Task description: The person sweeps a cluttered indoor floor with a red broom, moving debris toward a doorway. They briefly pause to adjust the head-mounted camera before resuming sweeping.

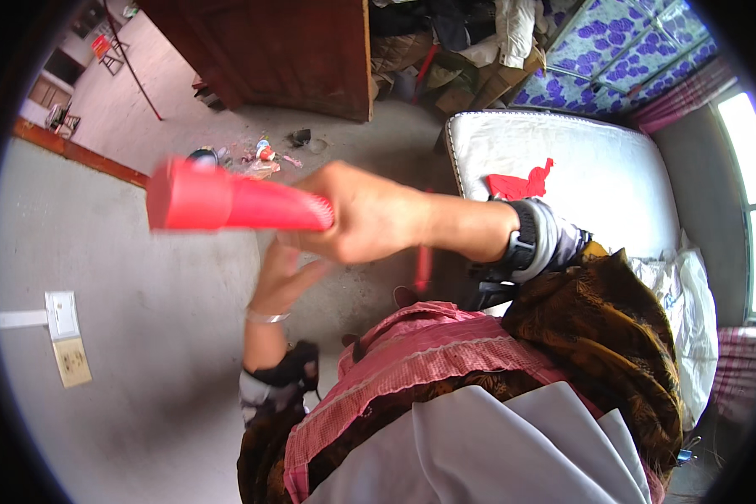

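Observation:
My right hand [357, 210] reaches across from the right, its fingers wrapped round a red pole [235, 202]. The pole's thick round end sticks out to the left, close to the camera and a little blurred. Under and behind that fist is my left hand [286, 273], a bracelet at its wrist. Its thumb stands apart from the fingers, whose tips are partly hidden; nothing shows in its grasp. A red strip [424, 269] appears below my right forearm; whether it belongs to the same pole I cannot tell.
A grey wall [126, 277] with a switch plate [61, 315] is at left. Ahead lie a brown wooden door [269, 50] and scattered litter [260, 160] on the floor. At right stands a white mattress [580, 160] with a red cloth [521, 182]. Clothes and boxes [496, 80] are piled behind.

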Available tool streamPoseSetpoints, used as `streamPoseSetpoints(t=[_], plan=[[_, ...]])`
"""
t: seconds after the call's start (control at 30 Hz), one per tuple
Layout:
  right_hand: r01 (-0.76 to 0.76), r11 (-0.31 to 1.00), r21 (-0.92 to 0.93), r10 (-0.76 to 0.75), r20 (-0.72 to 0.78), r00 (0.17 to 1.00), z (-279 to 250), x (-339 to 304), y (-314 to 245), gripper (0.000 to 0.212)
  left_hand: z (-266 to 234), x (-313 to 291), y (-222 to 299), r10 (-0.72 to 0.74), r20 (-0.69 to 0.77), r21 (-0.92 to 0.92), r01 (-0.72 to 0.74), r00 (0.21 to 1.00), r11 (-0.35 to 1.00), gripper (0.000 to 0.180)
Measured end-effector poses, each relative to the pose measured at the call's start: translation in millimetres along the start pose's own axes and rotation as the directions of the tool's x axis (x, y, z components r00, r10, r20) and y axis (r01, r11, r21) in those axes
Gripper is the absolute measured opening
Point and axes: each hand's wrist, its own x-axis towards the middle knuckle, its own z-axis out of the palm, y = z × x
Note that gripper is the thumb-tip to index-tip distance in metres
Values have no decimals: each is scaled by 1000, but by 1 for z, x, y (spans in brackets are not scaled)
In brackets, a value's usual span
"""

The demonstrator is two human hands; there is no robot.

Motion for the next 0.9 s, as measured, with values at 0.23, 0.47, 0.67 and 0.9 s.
streamPoseSetpoints(t=[0.23,0.47,0.67,0.9], plan=[[-209,951,-228,227,56,972,115,3,117,13,-36,-34,25,158,-227,-377,-236,961,895,77],[-349,894,-282,349,-52,936,183,1,254,12,-124,-61,-64,12,-216,-504,-122,976,855,22],[-710,275,-648,826,-218,519,219,-16,333,20,-161,-82,-60,-49,-149,-316,0,988,949,10],[-632,660,-408,563,-289,774,244,154,298,13,-242,-78,26,418,-50,89,-413,907,906,12]])
